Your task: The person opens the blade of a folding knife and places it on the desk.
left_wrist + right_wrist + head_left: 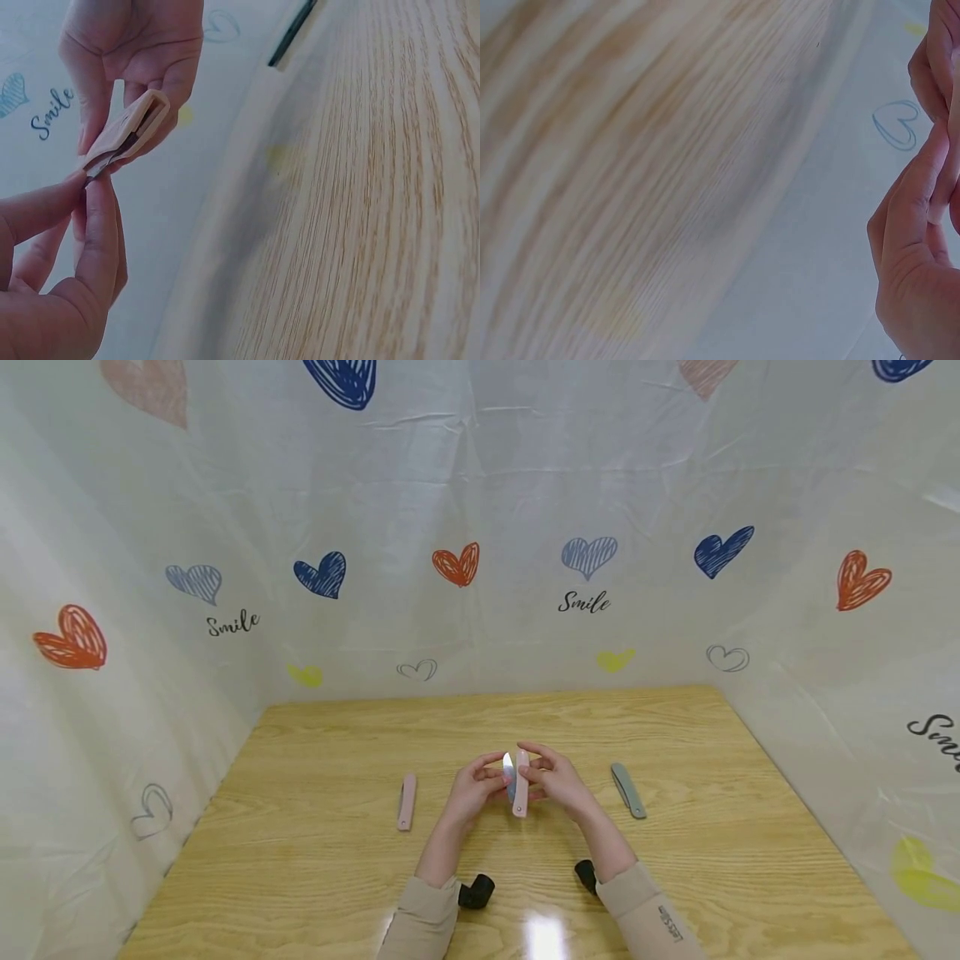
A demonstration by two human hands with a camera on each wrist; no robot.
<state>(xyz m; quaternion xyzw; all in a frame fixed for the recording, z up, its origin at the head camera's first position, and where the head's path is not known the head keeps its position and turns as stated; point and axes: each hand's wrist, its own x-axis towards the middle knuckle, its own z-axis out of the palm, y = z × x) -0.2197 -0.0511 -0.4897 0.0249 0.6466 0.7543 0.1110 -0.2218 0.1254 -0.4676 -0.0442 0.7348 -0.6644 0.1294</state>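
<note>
In the head view, a pink folding knife [521, 797] is held up over the middle of the table with its blade [509, 768] partly swung out to the left. My left hand [469, 792] pinches the blade between thumb and fingers. The right hand [561, 783] grips the pink handle from the other side. Seen from the left wrist, the handle [120, 136] shows its open slot, and the left fingertips [96, 196] are at the blade just below it. In the right wrist view, the right hand [922, 255] is at the frame's edge, with the knife mostly cut off.
Another pink folding knife [407, 802] lies folded on the wooden table [315, 860] to the left. On the right lies a green folding knife [628, 791], also folded. A white curtain [510, 502] printed with hearts stands behind and beside the table. Black wrist devices [476, 892] sit at both cuffs.
</note>
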